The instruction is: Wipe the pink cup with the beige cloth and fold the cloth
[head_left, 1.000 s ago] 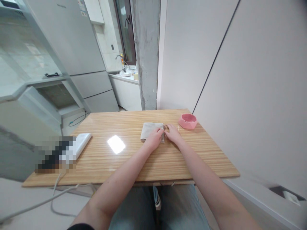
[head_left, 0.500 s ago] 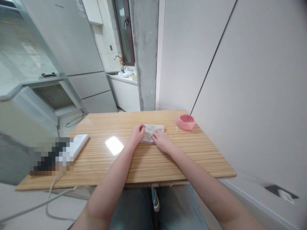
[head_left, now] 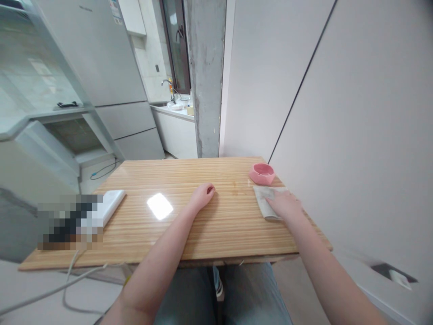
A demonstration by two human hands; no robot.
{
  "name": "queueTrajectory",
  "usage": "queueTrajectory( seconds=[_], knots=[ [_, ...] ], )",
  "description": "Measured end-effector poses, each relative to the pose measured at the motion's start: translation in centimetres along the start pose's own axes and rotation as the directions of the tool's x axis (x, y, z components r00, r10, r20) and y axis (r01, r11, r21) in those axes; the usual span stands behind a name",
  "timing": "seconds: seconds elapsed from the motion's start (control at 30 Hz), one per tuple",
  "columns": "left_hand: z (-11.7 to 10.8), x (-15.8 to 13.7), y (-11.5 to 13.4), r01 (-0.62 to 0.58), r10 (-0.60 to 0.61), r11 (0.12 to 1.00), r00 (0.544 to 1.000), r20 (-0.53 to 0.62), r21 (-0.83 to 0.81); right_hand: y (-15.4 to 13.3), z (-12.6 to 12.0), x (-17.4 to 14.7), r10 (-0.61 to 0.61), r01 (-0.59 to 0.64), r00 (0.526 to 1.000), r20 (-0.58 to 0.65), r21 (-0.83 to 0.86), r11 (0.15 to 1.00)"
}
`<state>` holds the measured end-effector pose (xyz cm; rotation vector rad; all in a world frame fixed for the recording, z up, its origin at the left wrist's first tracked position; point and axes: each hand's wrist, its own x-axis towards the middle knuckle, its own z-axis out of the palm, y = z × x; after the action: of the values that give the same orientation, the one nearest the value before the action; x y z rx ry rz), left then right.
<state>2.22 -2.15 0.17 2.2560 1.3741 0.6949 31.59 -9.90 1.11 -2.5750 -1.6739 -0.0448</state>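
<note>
A folded greyish-white cloth (head_left: pixel 265 210) lies on the right part of the wooden table (head_left: pixel 223 234), just below the pink ashtray (head_left: pixel 262 174). My right hand (head_left: pixel 286 205) rests flat on top of it with the fingers stretched out, slightly blurred. Part of the cloth is hidden under that hand. Near the middle of the table, my left hand (head_left: pixel 203 196) rests in a loose curl, with nothing visible in it.
The right wall (head_left: pixel 355 135) runs close along the table's right edge. On the left stand a white box-like object (head_left: pixel 115 198) and a pixelated area, with a cable (head_left: pixel 72 266) hanging down. A faint brownish mark (head_left: pixel 235 187) shows on the tabletop.
The cloth has moved right under my right hand, from between both hands to below the ashtray. My left hand has come off its edge and shifted slightly right and nearer.
</note>
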Motion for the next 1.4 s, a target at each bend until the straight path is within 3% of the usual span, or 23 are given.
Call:
queueTrajectory(
  seconds=[0.07, 0.13, 0.23, 0.3, 0.43, 0.5, 0.63, 0.73, 0.87, 1.4],
  knots=[
    [0.0, 0.1, -0.1, 0.001, -0.001, 1.000, 1.000, 0.007, -0.008, -2.1, -0.8, -0.3, -0.079, 0.078, 0.993, -0.086, -0.008, 0.997],
    [0.0, 0.2, -0.3, 0.006, -0.006, 1.000, 1.000, 0.011, -0.019, -5.6, -1.6, -0.7, -0.228, 0.239, 0.962, -0.152, 0.056, 0.969],
    [0.3, 0.4, -0.7, 0.005, -0.006, 0.999, 1.000, -0.006, -0.039, -11.5, -2.0, -0.5, -0.472, 0.485, 0.873, -0.128, 0.337, 0.807],
    [0.4, 0.6, -1.1, 0.023, -0.026, 0.997, 0.999, -0.041, -0.074, -14.9, -1.4, 0.1, -0.532, 0.515, 0.838, -0.121, 0.499, 0.697],
    [0.4, 0.8, -1.8, 0.135, -0.154, 0.984, 0.974, -0.165, -0.120, -18.6, 1.4, 1.6, -0.463, 0.369, 0.883, -0.075, 0.720, 0.587],
    [0.4, 0.8, -1.7, 0.135, -0.145, 0.988, 0.977, -0.153, -0.075, -18.9, 2.9, 1.9, -0.450, 0.336, 0.891, -0.068, 0.766, 0.548],
    [0.7, 1.0, -1.0, 0.055, -0.049, 0.994, 0.997, -0.066, 0.093, -18.5, 4.5, 2.1, -0.499, 0.424, 0.853, -0.152, 0.759, 0.494],
    [1.1, 1.5, -0.5, 0.069, -0.057, 0.988, 0.995, -0.083, 0.141, -18.4, 4.4, 2.1, -0.516, 0.448, 0.843, -0.154, 0.732, 0.513],
    [1.3, 1.8, -0.6, 0.044, -0.034, 0.990, 0.997, -0.076, 0.132, -18.4, 4.0, 2.1, -0.484, 0.429, 0.865, -0.135, 0.698, 0.573],
    [1.3, 1.3, -1.0, 0.009, -0.006, 0.999, 0.998, -0.064, 0.038, -17.4, 2.8, 1.7, -0.505, 0.459, 0.851, -0.146, 0.673, 0.580]
  ],
)
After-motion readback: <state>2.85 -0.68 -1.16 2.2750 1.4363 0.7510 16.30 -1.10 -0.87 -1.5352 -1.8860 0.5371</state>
